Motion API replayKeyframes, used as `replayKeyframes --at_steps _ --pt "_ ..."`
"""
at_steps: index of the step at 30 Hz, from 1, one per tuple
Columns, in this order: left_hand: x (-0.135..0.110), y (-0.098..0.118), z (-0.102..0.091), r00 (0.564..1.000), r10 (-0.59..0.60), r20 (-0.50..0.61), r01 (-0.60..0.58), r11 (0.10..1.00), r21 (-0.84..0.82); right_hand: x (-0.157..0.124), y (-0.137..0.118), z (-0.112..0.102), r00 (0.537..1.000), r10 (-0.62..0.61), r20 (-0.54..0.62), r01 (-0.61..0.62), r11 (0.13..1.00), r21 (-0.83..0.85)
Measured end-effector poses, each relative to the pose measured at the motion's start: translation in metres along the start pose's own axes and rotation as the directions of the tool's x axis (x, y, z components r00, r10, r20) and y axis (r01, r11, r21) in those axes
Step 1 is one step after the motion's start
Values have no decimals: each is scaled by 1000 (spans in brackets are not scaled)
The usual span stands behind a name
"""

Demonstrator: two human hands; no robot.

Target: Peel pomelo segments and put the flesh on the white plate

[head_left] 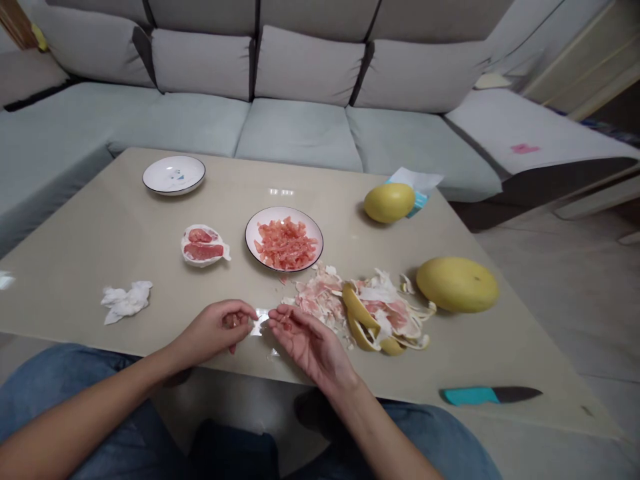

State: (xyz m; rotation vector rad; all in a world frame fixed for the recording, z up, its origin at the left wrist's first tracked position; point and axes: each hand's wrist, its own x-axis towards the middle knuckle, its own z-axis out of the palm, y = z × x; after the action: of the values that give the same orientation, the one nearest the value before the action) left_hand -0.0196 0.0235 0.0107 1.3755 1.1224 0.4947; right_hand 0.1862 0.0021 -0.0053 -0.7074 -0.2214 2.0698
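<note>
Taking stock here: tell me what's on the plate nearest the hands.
The plate holds a heap of reddish fruit pieces. Its dark-edged rim shows; the heap covers the plate's middle.

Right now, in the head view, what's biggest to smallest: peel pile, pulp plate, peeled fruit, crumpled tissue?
1. Peel pile
2. Pulp plate
3. Peeled fruit and crumpled tissue: too alike to rank

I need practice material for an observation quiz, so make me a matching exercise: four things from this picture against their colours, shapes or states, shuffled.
Column one
1. Right hand
2. Plate holding red pulp
3. Knife
4. Tissue

Column two
A. White and crumpled
B. Turquoise at one end, dark at the other
C. Open, palm turned up
D. Round, with a dark rim

Right pairs: 1-C, 2-D, 3-B, 4-A.
</note>
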Motion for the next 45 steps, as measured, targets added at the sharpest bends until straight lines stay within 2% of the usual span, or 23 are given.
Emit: replayKeyframes --at_steps 4,6,9,11,12,14,15,19,22,25,27,29,32,36,39,45 --pt "2 -1 -2 1000 -18 -11 18 997 72 -1 0 1 1000 0 -11 0 1000 23" --pt "3 0 -2 1000 -20 -17 21 998 56 -2 -2 1 1000 -11 -17 12 1000 19" --pt "4 2 -2 999 -44 -9 42 988 -146 1 -16 0 996 -80 -26 79 996 -38" --pt "5 2 -2 997 -71 21 74 939 -337 10 -34 1 978 -203 -50 194 970 -149" --pt "5 1 -3 996 -81 37 89 908 -410 18 -46 2 956 -286 -64 265 937 -227" --pt "5 -1 -4 995 -75 64 96 875 -474 38 -70 6 875 -475 -89 396 810 -433" --pt "6 -3 -5 995 -67 70 92 866 -491 50 -81 8 852 -515 -90 417 773 -478" --pt "8 -9 -9 993 -94 73 119 836 -536 90 -111 14 798 -598 -70 441 659 -609" --pt "9 -7 -12 992 -112 48 120 825 -552 94 -117 17 773 -633 -46 437 583 -684" --pt "7 -2 -14 991 -130 29 122 800 -587 72 -110 22 754 -656 0 455 523 -721" --pt "4 0 -14 988 -148 48 146 769 -622 49 -95 25 761 -649 31 440 479 -760" --pt "2 1 -12 986 -151 71 161 740 -653 25 -73 28 800 -587 127 369 313 -875" --pt "-2 -1 -6 985 -130 110 170 715 -678 0 -34 28 858 -467 214 319 158 -934" --pt "-7 0 3 982 -87 165 177 708 -684 -8 2 22 859 -375 348 369 -15 -929" --pt "-10 4 7 981 -97 168 186 710 -679 -9 8 20 843 -360 400 399 -80 -913" --pt "-9 4 11 973 -111 205 219 732 -645 -12 9 14 826 -381 416 403 -118 -908"
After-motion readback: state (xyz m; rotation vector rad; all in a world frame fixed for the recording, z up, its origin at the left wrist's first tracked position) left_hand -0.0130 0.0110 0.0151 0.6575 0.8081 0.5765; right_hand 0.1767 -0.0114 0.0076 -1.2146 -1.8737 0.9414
